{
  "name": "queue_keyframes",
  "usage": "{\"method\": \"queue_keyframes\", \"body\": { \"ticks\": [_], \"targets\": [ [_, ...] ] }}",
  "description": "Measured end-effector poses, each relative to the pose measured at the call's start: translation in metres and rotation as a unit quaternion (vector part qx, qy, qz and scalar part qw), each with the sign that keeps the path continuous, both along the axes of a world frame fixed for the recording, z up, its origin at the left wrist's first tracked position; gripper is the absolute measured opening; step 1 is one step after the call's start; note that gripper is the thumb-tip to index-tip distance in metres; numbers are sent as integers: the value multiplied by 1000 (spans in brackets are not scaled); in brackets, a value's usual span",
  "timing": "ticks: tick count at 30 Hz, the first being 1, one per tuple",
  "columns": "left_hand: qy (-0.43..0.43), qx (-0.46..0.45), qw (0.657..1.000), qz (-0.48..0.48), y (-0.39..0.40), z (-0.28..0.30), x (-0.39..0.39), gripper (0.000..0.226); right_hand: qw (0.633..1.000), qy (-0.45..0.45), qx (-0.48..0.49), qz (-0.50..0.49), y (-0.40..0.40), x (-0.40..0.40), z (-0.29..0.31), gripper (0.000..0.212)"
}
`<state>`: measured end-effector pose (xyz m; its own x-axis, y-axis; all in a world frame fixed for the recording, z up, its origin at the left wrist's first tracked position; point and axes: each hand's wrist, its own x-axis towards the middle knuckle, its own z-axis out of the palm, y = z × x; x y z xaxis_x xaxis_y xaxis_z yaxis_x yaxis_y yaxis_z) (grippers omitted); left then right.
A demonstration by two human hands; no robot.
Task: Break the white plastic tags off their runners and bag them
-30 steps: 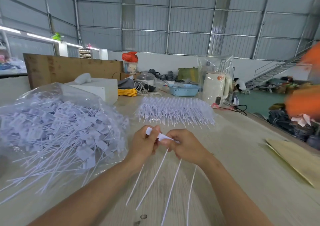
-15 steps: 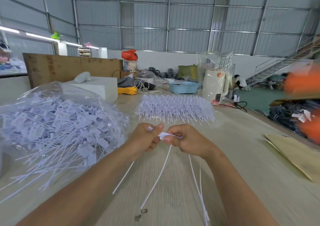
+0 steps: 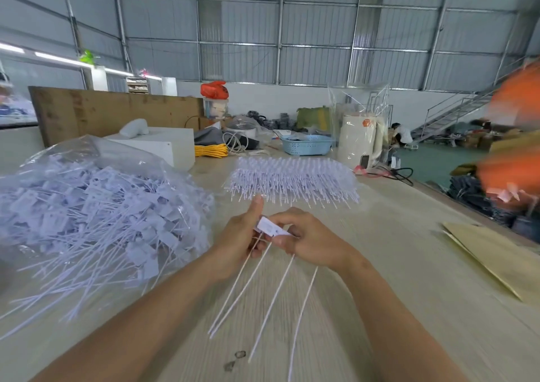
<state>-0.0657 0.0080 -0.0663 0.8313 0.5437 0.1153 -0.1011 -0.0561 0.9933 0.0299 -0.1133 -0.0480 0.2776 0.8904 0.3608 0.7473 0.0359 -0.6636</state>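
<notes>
- Head view, hands: left hand (image 3: 239, 241) and right hand (image 3: 309, 242) meet above the wooden table (image 3: 394, 264), close to the middle of the picture.
- Head view, held item: a small strip of white plastic tags (image 3: 270, 228) spans the two hands. The right hand's thumb and curled fingers pinch its right end. The left hand's fingers curl round its left end, with the thumb raised straight up.
- Head view, tails: four thin white tails (image 3: 271, 299) hang from the held tags toward the camera, fanned apart over the table.
- Head view, bag: a large clear plastic bag (image 3: 87, 206) lies on the table to the left of the hands, heaped with loose white tags and their tails; its near edge is just beside the left forearm.
- Head view, stock: a wide block of tags on runners (image 3: 292, 180) lies on the table beyond the hands, tails pointing toward the camera.
- Head view, further items: a white box (image 3: 163, 145), a yellow cord coil (image 3: 210, 150), a blue basket (image 3: 306, 145) and a cream appliance (image 3: 358, 136) stand at the table's far end. A brown sheet (image 3: 496, 256) lies at the right edge.
</notes>
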Motion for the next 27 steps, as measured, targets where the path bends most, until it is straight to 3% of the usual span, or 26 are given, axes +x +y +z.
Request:
{"method": "queue_keyframes", "body": {
  "ticks": [5,10,12,22,25,27],
  "targets": [
    [-33,77,996,14,-6,-4,-3,23,996,81,23,-43,5,-2,-3,36],
    [-82,44,995,35,-9,-2,-6,19,995,63,0,-80,5,0,-4,10],
    [-84,46,995,27,-10,2,-7,22,996,63,-9,-63,4,-1,-4,16],
    [44,125,990,-57,-8,40,-26,34,993,107,0,50,-3,-5,10,33],
    [106,118,986,-43,0,53,-39,23,999,32,-32,21,-10,3,10,37],
    [99,66,993,7,15,63,-51,16,1000,7,-12,-25,-23,18,13,40]
  ]
}}
